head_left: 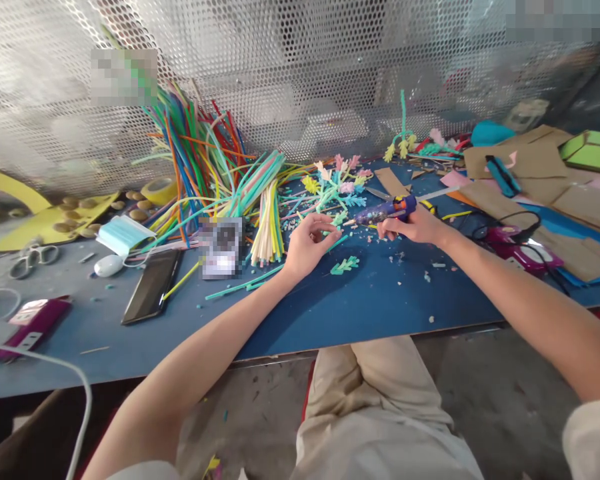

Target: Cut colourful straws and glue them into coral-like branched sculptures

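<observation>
My right hand [416, 225] is wrapped round a dark blue glue gun [380, 212], its nozzle pointing left toward my left hand. My left hand [311, 243] is closed in a pinch at a small green pipe-cleaner leaf [339, 219], close to the nozzle tip; the fingers partly hide it. Below the hands a separate green pipe-cleaner sprig [345, 265] lies on the blue tabletop [380, 300]. Behind them is a heap of pipe-cleaner flowers [347, 187] in pink, yellow and blue. Loose teal pipe cleaners [243, 283] lie left of my left wrist.
Bundled pipe cleaners [267, 227] and a larger upright bunch [180, 147] stand left. A phone [150, 288], scissors [34, 260], face mask [125, 235] and purple power strip [33, 327] lie farther left. At right are cardboard pieces [515, 200] and a second power strip [525, 252] with cords.
</observation>
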`<state>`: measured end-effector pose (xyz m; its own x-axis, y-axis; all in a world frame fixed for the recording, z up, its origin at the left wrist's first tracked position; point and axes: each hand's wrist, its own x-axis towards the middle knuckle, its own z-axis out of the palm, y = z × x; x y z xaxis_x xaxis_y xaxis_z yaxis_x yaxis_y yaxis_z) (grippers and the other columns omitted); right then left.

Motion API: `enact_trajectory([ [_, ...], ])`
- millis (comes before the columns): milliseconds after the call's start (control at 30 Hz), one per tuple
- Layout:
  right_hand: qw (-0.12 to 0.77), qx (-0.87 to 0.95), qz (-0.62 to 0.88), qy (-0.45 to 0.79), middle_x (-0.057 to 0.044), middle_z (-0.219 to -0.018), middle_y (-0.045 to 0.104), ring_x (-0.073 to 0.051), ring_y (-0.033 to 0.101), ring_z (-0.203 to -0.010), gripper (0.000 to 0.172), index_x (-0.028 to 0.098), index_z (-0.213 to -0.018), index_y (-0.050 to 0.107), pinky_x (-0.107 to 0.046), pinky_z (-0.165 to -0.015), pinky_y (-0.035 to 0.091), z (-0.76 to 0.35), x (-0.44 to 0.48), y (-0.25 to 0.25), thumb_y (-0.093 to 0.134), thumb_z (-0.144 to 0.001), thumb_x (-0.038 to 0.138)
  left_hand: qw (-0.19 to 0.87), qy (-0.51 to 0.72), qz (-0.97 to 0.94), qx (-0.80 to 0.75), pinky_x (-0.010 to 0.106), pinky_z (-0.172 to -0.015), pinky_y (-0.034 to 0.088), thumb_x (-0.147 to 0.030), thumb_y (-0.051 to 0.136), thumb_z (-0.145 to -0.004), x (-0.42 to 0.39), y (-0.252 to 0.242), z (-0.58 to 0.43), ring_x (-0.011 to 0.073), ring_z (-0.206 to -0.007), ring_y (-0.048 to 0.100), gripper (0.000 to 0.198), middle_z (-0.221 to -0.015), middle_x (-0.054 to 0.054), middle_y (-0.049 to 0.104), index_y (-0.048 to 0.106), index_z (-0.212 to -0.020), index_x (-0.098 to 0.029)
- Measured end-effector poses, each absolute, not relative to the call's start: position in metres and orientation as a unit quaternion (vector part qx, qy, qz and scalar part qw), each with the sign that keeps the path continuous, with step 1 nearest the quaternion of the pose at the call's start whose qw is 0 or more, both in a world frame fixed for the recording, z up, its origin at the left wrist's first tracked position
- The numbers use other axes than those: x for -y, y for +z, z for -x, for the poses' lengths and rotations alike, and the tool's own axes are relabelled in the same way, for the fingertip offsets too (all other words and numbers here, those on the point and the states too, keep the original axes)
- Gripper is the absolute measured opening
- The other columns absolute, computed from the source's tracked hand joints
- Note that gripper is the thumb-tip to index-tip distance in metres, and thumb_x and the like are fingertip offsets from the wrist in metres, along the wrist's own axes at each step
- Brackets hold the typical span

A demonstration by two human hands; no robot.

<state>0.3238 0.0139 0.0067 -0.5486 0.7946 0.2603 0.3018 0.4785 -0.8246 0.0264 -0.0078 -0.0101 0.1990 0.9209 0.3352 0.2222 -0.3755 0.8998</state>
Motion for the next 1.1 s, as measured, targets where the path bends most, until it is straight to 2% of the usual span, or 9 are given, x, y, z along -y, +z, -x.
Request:
enact_trajectory([
  [367, 0.359, 0.798, 0.329, 0.355, -0.003, -0.065, 0.069, -0.015, 0.059, -0.056, 0.045, 0.021, -0.068, 0.069, -0.030, -0.055, 0.050, -0.320, -0.010, 0.007, 0.065, -0.097, 0.056, 0.346, 0.476, -0.680, -0.437, 0.025, -0.057, 0.039, -0.045, 0.087, -0.081, 0.014, -0.005, -0.027, 0.0070, -0.053, 0.043, 0.044, -0.086, 0.001, 0.081, 0.063, -0.109, -0.022],
  [500, 0.356, 0.797, 0.340, 0.349, -0.004, -0.065, 0.070, -0.016, 0.060, -0.057, 0.047, 0.020, -0.067, 0.070, -0.030, -0.054, 0.048, -0.321, -0.010, 0.006, 0.066, -0.096, 0.057, 0.337, 0.474, -0.687, -0.435, 0.025, -0.056, 0.039, -0.047, 0.086, -0.082, 0.014, -0.005, -0.026, 0.0072, -0.052, 0.044, 0.045, -0.087, 0.002, 0.081, 0.063, -0.110, -0.022],
  [733, 0.351, 0.809, 0.338, 0.328, -0.005, -0.065, 0.069, -0.018, 0.062, -0.061, 0.049, 0.021, -0.064, 0.067, -0.032, -0.060, 0.050, -0.320, -0.011, 0.008, 0.064, -0.097, 0.057, 0.325, 0.466, -0.697, -0.438, 0.026, -0.056, 0.041, -0.047, 0.086, -0.082, 0.015, -0.004, -0.026, 0.0079, -0.052, 0.046, 0.045, -0.088, 0.002, 0.082, 0.063, -0.111, -0.022],
  [1000, 0.305, 0.827, 0.371, 0.292, -0.004, -0.064, 0.069, -0.018, 0.062, -0.062, 0.053, 0.022, -0.063, 0.064, -0.032, -0.064, 0.049, -0.321, -0.007, 0.013, 0.057, -0.097, 0.062, 0.333, 0.466, -0.699, -0.429, 0.026, -0.056, 0.039, -0.047, 0.086, -0.083, 0.015, -0.004, -0.027, 0.0080, -0.054, 0.048, 0.041, -0.087, 0.002, 0.081, 0.061, -0.104, -0.022],
  [1100, 0.237, 0.845, 0.448, 0.169, -0.005, -0.061, 0.065, -0.021, 0.061, -0.062, 0.055, 0.022, -0.062, 0.064, -0.033, -0.062, 0.043, -0.324, -0.010, 0.021, 0.058, -0.092, 0.069, 0.342, 0.472, -0.695, -0.420, 0.026, -0.054, 0.035, -0.046, 0.086, -0.083, 0.018, -0.001, -0.028, 0.0070, -0.051, 0.043, 0.042, -0.087, 0.001, 0.081, 0.057, -0.100, -0.023],
])
